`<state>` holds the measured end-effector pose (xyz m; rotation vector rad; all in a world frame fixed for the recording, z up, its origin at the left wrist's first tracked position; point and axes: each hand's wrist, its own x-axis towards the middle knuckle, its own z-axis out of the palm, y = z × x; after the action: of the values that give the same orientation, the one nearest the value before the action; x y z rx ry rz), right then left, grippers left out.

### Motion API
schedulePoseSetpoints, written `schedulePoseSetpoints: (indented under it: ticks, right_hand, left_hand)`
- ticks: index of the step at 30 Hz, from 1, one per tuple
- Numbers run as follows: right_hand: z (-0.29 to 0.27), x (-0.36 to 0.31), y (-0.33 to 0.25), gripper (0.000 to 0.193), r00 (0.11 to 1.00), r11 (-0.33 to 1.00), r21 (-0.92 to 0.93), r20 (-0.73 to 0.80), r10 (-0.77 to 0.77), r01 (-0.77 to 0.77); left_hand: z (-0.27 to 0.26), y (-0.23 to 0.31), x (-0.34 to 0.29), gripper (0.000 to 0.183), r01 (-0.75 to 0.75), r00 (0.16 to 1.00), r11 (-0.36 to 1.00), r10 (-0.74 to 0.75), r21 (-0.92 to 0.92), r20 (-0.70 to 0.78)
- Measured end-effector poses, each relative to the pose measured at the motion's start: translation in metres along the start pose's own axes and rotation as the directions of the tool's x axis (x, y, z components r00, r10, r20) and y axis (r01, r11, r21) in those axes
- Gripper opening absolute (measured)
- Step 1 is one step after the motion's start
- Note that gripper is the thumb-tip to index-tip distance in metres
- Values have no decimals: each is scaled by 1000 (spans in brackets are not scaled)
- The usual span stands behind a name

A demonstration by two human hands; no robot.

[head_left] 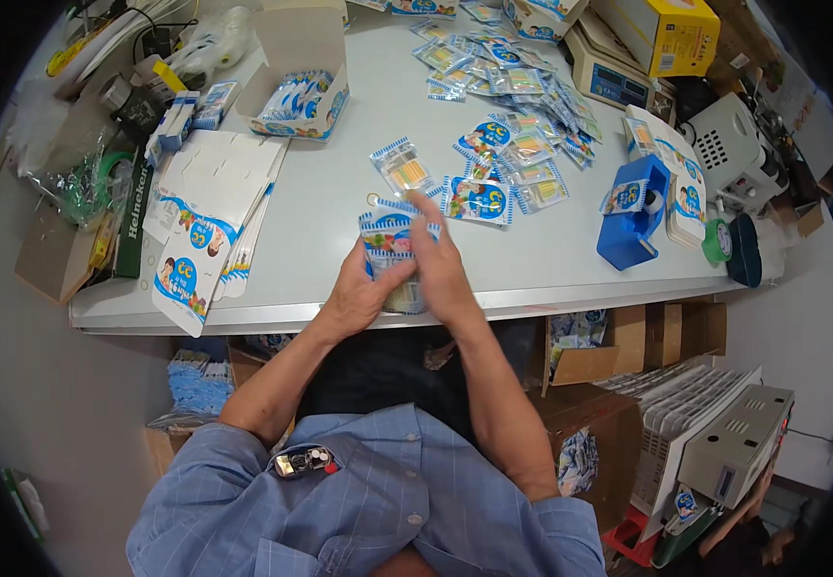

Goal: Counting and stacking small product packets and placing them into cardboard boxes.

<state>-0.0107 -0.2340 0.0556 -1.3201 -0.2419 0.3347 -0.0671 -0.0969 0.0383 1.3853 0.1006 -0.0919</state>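
My left hand (352, 294) and my right hand (442, 274) meet at the table's near edge, closed round a small bunch of blue-and-white sachets (386, 234). My right fingers are slightly blurred at the bunch's right side. Just beyond them lies a loose sachet (401, 169) with a see-through face and yellow contents. More sachets (479, 199) lie close to my right hand, some print side up. They run back to a large heap (503, 67). An open white carton (303, 120) at the far left holds a row of upright sachets (299, 94).
Flattened cartons (207, 183) are stacked on the left of the table (340, 202). To the right stand a blue tape dispenser (628, 245), a scale (609, 72) and a yellow box (671, 38). Cardboard boxes (590, 365) with sachets sit below the table's edge.
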Motion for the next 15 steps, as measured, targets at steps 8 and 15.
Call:
schedulePoseSetpoints:
  ticks: [8, 15]
  right_hand:
    - [14, 19, 3, 48, 997, 981, 183, -36, -63, 69]
    - [-17, 11, -5, 76, 967, 989, -43, 221, -126, 139]
  left_hand:
    - [23, -6, 20, 34, -313, 851, 940, 342, 138, -398]
    - [-2, -5, 33, 59, -465, 829, 861, 505, 206, -239]
